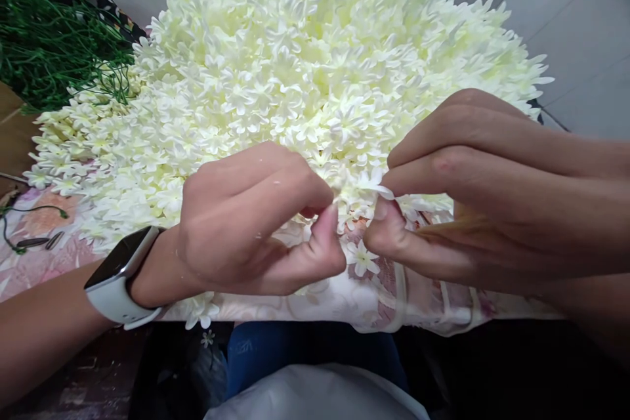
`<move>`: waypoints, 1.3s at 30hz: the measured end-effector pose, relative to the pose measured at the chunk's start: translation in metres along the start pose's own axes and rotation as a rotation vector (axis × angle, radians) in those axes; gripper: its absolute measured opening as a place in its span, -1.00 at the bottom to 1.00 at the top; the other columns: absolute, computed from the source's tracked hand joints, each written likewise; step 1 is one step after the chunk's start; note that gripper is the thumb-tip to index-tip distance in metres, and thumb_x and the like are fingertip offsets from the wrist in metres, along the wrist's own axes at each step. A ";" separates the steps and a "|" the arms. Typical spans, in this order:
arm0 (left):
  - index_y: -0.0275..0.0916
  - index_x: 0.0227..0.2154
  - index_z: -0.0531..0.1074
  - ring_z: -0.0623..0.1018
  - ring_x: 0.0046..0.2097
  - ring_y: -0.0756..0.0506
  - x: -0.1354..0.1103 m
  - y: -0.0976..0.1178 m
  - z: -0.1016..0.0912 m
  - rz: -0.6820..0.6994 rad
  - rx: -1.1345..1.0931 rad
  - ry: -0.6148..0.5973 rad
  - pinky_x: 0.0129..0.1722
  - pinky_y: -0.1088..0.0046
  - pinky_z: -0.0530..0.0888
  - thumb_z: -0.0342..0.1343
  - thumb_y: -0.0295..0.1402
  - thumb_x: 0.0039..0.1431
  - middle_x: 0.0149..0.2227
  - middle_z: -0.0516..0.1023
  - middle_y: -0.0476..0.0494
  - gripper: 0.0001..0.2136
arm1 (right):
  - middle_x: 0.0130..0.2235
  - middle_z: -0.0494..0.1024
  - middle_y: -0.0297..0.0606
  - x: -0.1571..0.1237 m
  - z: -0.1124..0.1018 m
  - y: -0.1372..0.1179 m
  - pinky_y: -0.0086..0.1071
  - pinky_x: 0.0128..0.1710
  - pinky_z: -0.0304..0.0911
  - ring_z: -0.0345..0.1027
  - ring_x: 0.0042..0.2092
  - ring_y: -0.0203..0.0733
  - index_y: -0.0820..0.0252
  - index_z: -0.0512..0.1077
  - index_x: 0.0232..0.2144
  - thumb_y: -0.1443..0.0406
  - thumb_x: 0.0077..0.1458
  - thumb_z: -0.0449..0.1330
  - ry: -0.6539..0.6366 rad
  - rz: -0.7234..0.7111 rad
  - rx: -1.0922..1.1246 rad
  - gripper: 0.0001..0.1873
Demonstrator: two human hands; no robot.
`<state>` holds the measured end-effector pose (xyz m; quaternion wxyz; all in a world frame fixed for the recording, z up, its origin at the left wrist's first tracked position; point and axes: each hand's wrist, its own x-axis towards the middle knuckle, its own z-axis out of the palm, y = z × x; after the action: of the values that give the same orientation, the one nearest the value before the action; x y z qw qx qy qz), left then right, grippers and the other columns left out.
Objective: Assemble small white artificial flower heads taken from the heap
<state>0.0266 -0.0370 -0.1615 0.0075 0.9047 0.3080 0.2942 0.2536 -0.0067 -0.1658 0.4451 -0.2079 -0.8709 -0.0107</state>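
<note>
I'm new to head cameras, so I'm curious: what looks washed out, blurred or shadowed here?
In the head view, the heaped white artificial flowers look washed out toward the top; the right hand looks slightly soft; below the patterned tablecloth, much sinks into shadow.

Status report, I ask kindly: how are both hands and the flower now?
Right hand pinching white flower. Left hand pinched close beside it, anything inside hidden. Flower pile just beyond; loose flower on cloth near right thumb.
</note>
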 end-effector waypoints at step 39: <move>-0.22 -0.34 0.44 0.50 -0.49 0.05 0.003 -0.010 0.018 -0.103 -0.201 0.289 -0.52 0.50 0.40 0.17 -0.42 0.35 -0.48 0.54 0.00 -0.89 | -0.29 0.55 -0.28 -0.010 0.006 0.013 -0.22 -0.25 0.37 0.43 -0.27 -0.21 0.11 0.49 -0.24 0.37 0.23 0.29 0.053 -0.098 -0.177 -0.93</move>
<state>0.0325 -0.0238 -0.1767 0.0684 0.8308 0.3209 0.4496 0.2589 0.0033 -0.1792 0.4469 -0.2032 -0.8636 -0.1150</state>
